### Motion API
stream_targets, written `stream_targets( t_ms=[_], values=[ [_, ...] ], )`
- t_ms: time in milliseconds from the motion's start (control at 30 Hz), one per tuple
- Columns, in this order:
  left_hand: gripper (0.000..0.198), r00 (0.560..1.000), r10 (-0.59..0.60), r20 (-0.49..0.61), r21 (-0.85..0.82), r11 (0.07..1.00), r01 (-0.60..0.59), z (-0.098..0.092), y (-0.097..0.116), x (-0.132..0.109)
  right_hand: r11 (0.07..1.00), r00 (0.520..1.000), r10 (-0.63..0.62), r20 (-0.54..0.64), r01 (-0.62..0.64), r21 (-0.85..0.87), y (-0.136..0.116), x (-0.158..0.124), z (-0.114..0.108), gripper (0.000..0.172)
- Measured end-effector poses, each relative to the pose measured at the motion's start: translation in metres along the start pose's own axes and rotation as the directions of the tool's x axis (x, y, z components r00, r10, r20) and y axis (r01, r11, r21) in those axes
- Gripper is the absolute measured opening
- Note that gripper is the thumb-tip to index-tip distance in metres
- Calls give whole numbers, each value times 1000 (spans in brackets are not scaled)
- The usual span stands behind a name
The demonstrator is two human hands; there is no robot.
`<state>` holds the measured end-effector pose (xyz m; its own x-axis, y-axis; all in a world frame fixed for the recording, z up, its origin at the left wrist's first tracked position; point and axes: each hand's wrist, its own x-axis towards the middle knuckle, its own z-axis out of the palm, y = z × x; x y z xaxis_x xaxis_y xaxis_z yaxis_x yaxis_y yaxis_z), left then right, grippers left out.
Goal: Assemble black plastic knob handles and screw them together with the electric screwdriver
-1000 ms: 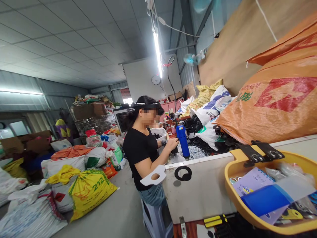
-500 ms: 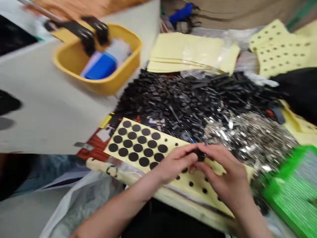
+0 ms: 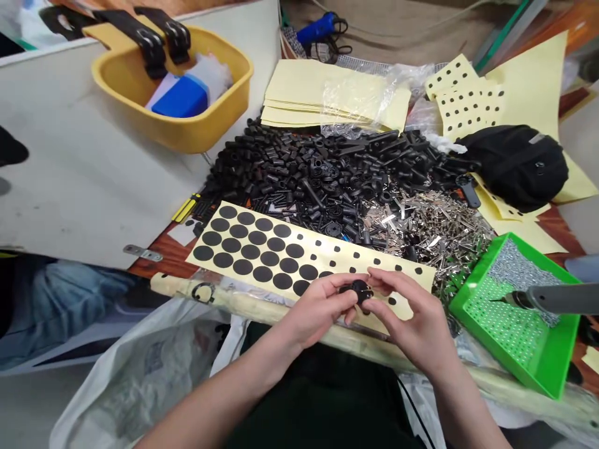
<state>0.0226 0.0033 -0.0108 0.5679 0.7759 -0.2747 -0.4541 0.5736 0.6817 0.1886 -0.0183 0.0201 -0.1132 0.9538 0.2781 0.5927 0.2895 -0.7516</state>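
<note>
Fingertips of both hands pinch a small round black plastic part, left hand and right hand about equally close, right above a yellow sheet of black rubber dots.

White workbench panel w/ yellow plastic basket clipped on top – grey concrete floor lower left, tan board wall beyond.
</note>
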Motion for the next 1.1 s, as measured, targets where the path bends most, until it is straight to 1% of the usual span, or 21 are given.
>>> stream_targets(
  t_ms=[100, 133, 200, 300, 400, 500, 667, 767, 933, 1100],
  values=[
    [35, 998, 46, -46, 71, 997, -43, 0, -7, -2, 999, 995, 45, -86, -45, -5, -3, -4, 0, 11],
    [34, 996, 66, -55, 90, 994, -61, 0, -8, -3, 998, 992, 70, -100, -70, 4, -5, -6, 2, 6],
    [34, 993, 100, -67, 113, 989, -92, 2, -10, -4, 991, 985, 133, -112, -130, 38, -7, -9, 6, 5],
    [34, 991, 116, -72, 128, 986, -106, 2, -12, -4, 971, 967, 224, -125, -210, 113, -6, -15, 12, 6],
    [35, 991, 119, -58, 132, 985, -110, 1, -14, -4, 933, 944, 310, -108, -281, 224, -4, -18, 14, 9],
    [36, 990, 128, -55, 133, 984, -120, 0, -14, -3, 900, 931, 357, -82, -319, 296, -2, -19, 13, 10],
    [34, 992, 121, -29, 67, 991, -119, -2, -14, -2, 899, 939, 336, -75, -296, 323, 0, -18, 14, 13],
    [34, 994, 111, -10, 25, 993, -111, -5, -15, -1, 904, 948, 310, -71, -271, 330, 1, -18, 14, 11],
    [37, 995, 99, 12, -37, 994, -99, -7, -16, -1, 933, 971, 232, -64, -203, 297, 1, -15, 14, 9],
    [37, 994, 95, 56, -54, 994, -92, -6, -12, -1, 943, 977, 201, -72, -173, 285, 3, -10, 13, 11]
  ],
)
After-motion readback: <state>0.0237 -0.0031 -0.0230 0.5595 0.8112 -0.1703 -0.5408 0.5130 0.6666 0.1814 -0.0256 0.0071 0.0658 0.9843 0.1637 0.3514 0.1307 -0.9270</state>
